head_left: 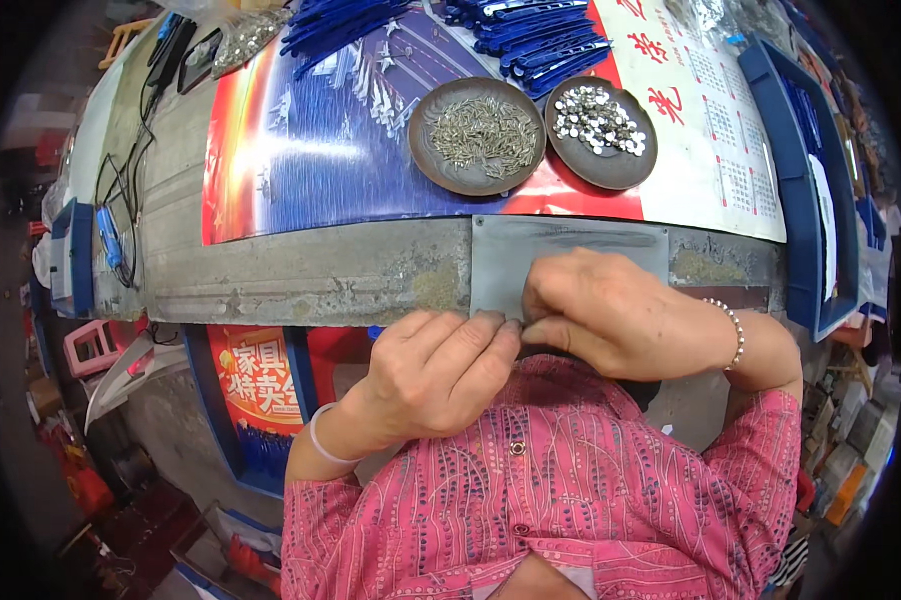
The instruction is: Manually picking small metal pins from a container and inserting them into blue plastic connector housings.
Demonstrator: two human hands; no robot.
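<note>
My left hand (pixel 436 370) is closed, its fingertips pinched together at the near edge of the grey metal plate (pixel 511 260). Fingers curled, my right hand (pixel 616 315) meets it there, its thumb close to the left fingertips. Whatever sits between the two hands is hidden by the fingers. Beyond them, on the bench, a round dark dish (pixel 426 165) holds many thin metal pins (pixel 483 137). Touching it on the right, a second dark dish (pixel 611 178) contains small shiny white and dark round pieces (pixel 599 120).
A printed poster (pixel 311 180) covers the bench top. Blue slender plastic pieces (pixel 541 45) lie piled at the far side. On the right stands a blue crate (pixel 771 110); another blue bin (pixel 221 430) is below the bench at left. Cables (pixel 131 190) trail along the left side.
</note>
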